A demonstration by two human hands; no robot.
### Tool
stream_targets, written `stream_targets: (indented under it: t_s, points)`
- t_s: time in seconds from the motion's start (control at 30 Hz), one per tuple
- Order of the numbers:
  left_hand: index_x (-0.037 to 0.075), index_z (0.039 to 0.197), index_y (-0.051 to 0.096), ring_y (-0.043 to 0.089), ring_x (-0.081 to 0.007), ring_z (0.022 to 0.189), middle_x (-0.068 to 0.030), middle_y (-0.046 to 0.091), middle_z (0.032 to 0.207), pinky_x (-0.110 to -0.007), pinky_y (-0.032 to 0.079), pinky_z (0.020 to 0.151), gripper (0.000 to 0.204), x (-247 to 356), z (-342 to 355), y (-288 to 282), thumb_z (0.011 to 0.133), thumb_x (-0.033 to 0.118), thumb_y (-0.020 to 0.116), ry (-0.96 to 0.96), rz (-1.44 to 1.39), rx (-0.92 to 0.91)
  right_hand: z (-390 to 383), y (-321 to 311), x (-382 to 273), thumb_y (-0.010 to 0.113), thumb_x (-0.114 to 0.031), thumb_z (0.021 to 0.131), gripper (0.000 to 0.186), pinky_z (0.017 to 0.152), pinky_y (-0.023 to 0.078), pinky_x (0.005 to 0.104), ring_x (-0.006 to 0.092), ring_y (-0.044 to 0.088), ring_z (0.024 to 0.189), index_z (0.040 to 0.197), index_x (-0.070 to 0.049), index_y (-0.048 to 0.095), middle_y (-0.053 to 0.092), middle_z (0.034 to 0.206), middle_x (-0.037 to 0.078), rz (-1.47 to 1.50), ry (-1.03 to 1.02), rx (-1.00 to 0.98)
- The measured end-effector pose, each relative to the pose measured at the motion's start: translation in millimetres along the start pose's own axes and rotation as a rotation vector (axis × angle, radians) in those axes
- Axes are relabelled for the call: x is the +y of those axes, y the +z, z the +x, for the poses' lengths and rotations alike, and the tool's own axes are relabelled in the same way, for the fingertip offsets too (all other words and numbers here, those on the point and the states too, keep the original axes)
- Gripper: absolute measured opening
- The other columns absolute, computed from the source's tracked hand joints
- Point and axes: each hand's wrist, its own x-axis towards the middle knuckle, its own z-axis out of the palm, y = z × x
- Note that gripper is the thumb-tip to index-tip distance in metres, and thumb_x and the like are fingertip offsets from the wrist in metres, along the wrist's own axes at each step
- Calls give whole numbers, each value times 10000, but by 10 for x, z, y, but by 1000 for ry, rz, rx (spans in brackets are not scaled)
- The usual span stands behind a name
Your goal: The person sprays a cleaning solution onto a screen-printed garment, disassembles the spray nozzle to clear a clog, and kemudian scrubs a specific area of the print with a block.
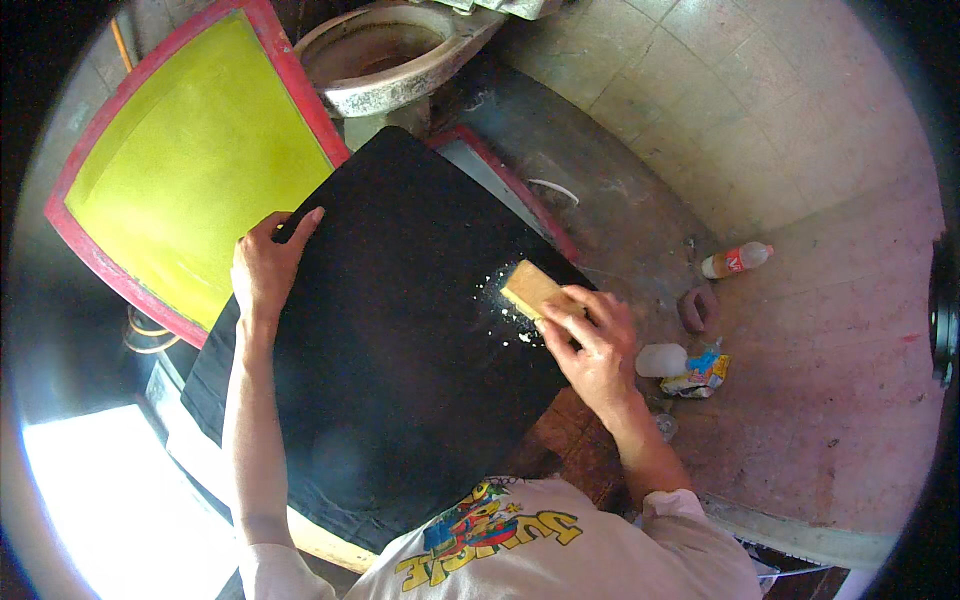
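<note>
A yellow rectangular sponge block [533, 289] is gripped in the right hand [597, 345] and pressed onto the large black flat board [400, 340], near its right edge, with white flecks, possibly foam, scattered beside it. The board's upper left edge is clasped by the left hand [265, 268]. Farther off, a red-framed yellow-green screen [190, 150] lies to the left, and a stained toilet bowl [390, 60] stands beyond.

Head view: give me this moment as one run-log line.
left hand: grips top edge of black board | right hand: presses yellow sponge on board, white foam beside it | red-framed yellow screen at left
</note>
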Motion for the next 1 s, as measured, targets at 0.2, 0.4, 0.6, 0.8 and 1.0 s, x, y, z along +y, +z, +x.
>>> stream_targets:
  t_s: [0.2, 0.4, 0.6, 0.8, 1.0]
  points:
    - [52, 1057, 778, 735, -370, 885, -231, 748, 951, -421, 573, 786, 625, -2, 11, -19, 841, 637, 732, -34, -19, -34, 77, 68, -103, 847, -100, 756, 243, 823, 516, 409, 284, 661, 934, 990, -108, 779, 708, 1107, 72, -31, 12, 2]
    - [51, 1061, 775, 728, -383, 883, -224, 746, 928, -432, 569, 798, 632, -61, -15, 5, 847, 643, 720, -12, 7, -6, -60, -173, -264, 852, -165, 780, 261, 837, 507, 433, 300, 649, 993, 1028, -150, 774, 678, 1152, 79, 79, 30, -54]
    - [56, 1094, 765, 731, -369, 935, -215, 751, 985, -436, 561, 838, 629, -1, -15, -3, 874, 640, 689, -18, -10, -49, -153, -34, -270, 842, -197, 789, 305, 823, 490, 424, 290, 635, 1005, 1081, -155, 763, 654, 1202, 58, -30, -22, -35]
    - [45, 1060, 775, 731, -369, 921, -222, 748, 974, -419, 569, 826, 632, 24, -29, -34, 844, 636, 727, -52, -23, -48, -218, -122, -82, 843, -181, 783, 307, 831, 495, 451, 307, 639, 982, 1079, -159, 765, 673, 1164, 71, -67, 31, -39]
    - [53, 1137, 754, 736, -355, 971, -239, 745, 1008, -435, 563, 852, 696, -89, 8, 25, 850, 684, 691, 31, 26, -7, -45, 129, -197, 838, -215, 798, 275, 840, 497, 463, 314, 637, 999, 1058, -149, 776, 672, 1200, 89, 30, 25, -37]
